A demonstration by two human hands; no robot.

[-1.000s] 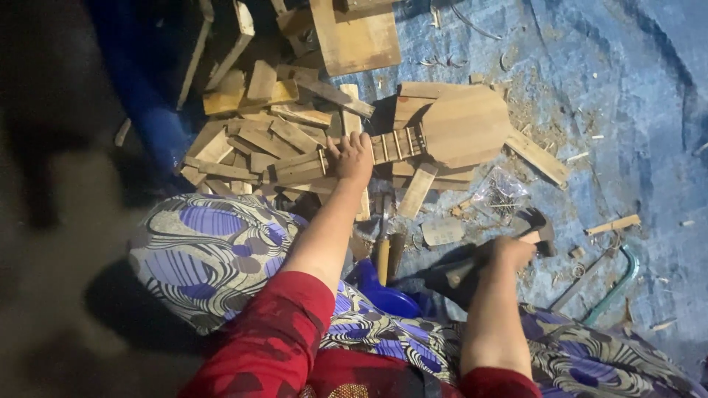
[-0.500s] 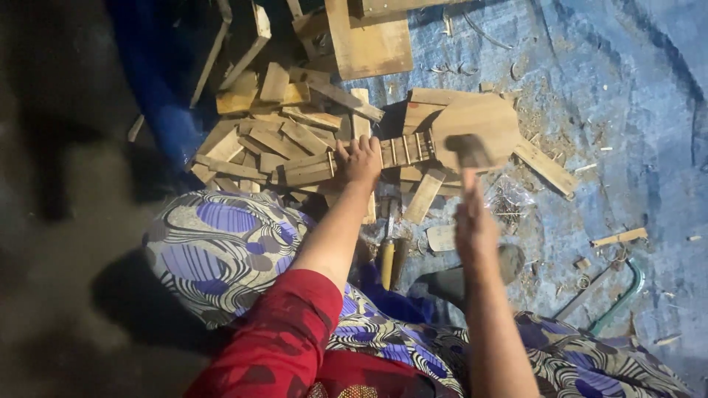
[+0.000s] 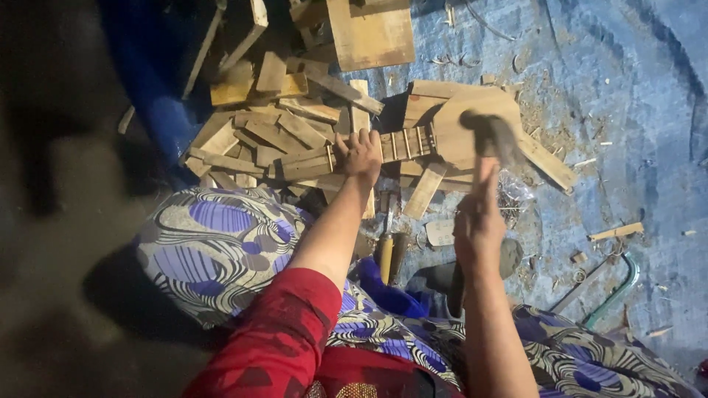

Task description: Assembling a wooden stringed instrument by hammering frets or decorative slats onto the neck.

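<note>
My left hand (image 3: 359,152) presses down on the neck of a small wooden guitar-shaped piece (image 3: 413,141) that lies across a pile of wood offcuts. Its neck carries several metal frets and its flat body (image 3: 461,125) points right. My right hand (image 3: 478,225) grips the handle of a hammer (image 3: 490,136). The hammer's dark head is raised and blurred over the wooden body. My sleeves are red, and patterned purple cloth covers my knees.
Loose wood blocks and strips (image 3: 254,133) are heaped at the left and back. A square board (image 3: 371,31) lies at the top. Below my left hand lies a yellow-handled tool (image 3: 386,254). A green-framed saw (image 3: 616,291) lies right on the blue tarp (image 3: 627,110), with shavings around.
My right hand picked the hammer up from the tarp at the right and swung it up over the wooden body. My left hand stayed on the neck.
</note>
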